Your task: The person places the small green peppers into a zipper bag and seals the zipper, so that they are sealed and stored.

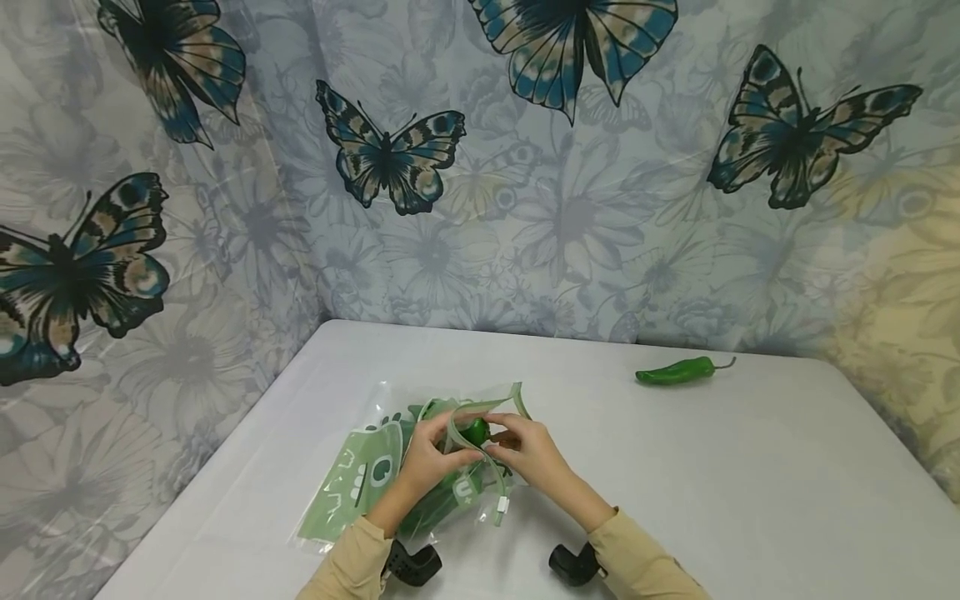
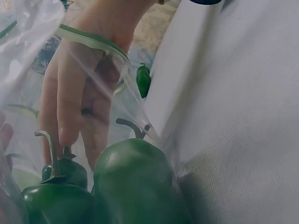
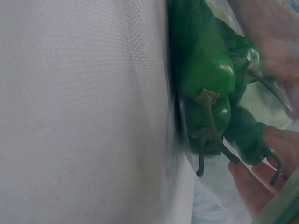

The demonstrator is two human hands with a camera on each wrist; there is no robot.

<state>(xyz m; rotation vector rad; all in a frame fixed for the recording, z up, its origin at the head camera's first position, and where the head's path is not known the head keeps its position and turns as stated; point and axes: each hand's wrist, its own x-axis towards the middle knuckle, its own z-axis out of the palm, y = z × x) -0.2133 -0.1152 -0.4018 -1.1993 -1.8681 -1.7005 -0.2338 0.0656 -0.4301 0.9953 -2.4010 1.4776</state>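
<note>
A clear zip bag with green print (image 1: 348,487) lies on the table, several green chili peppers (image 3: 210,74) inside it. My left hand (image 1: 429,460) holds the bag's mouth, thumb and fingers gripping the green zip edge. Through that opening reaches my right hand (image 1: 531,450), its fingers pinching a green chili pepper (image 1: 475,432) by the stem end. In the left wrist view the right hand's fingers point down at this pepper (image 2: 67,172), beside two larger ones (image 2: 135,182). The clear film partly blurs the fingers (image 3: 247,186) in the right wrist view.
Another green chili pepper (image 1: 678,372) lies alone near the table's back right. The white table (image 1: 712,475) ends at a butterfly-patterned curtain (image 1: 577,208). A white zip slider (image 1: 502,504) hangs at the bag's edge. Black wrist mounts (image 1: 415,565) sit below both forearms.
</note>
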